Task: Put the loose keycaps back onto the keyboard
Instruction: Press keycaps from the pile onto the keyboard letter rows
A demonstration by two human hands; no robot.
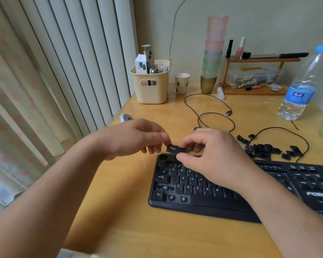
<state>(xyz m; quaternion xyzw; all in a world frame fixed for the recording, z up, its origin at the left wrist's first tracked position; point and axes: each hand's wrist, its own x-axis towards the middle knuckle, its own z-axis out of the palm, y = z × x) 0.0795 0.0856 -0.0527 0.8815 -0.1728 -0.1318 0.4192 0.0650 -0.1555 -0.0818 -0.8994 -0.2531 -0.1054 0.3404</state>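
Note:
A black keyboard (203, 200) lies on the wooden desk, with several keys gone along its left side, where blue stems show. My right hand (213, 155) pinches a long black Shift keycap (174, 148) between thumb and fingers, just above the keyboard's top left corner. My left hand (136, 138) hovers at the cap's left end with fingers curled; whether its fingertips touch the cap is unclear. A pile of several loose black keycaps (268, 148) lies behind the keyboard to the right.
A black cable (213, 116) loops across the desk behind my hands. At the back stand a cream basket (151, 90), a paper cup (182, 82), stacked cups (212, 58), a wooden rack (257, 60) and a water bottle (302, 90). Blinds hang on the left.

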